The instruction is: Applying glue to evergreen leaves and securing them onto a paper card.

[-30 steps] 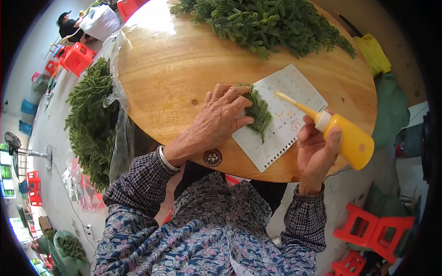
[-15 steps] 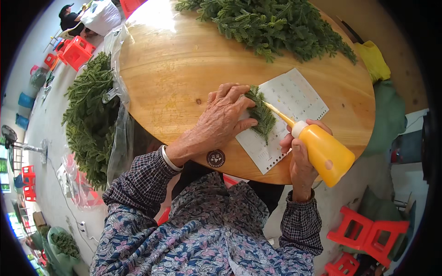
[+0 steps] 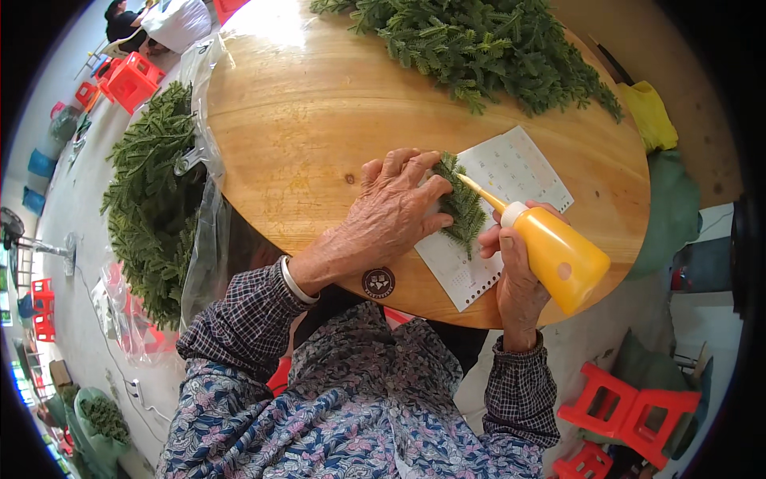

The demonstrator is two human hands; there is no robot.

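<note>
A small green fir sprig (image 3: 467,215) lies over a white calendar sheet (image 3: 527,164) with a row of punched holes. My left hand (image 3: 387,209) presses against the sprig's left side, its fingers bent and its thumb at the sprig's edge. In my right hand (image 3: 519,275) is a yellow squeeze bottle (image 3: 565,257) with a white collar and a long thin nozzle. It tilts so that the nozzle tip meets the upper part of the sprig. I cannot make out whether anything is coming out of the tip.
A heap of fir branches (image 3: 487,48) covers the far side of the round wooden table (image 3: 279,152). More fir greenery (image 3: 152,215) hangs beside clear plastic at the left edge. Red stools (image 3: 626,411) stand lower right. Another person (image 3: 124,24) sits far left beside a white sack.
The bottle has shifted slightly up and left, and its nozzle tip sits a little higher along the sprig. My left hand stays at the sprig. The whole view has shifted slightly.
</note>
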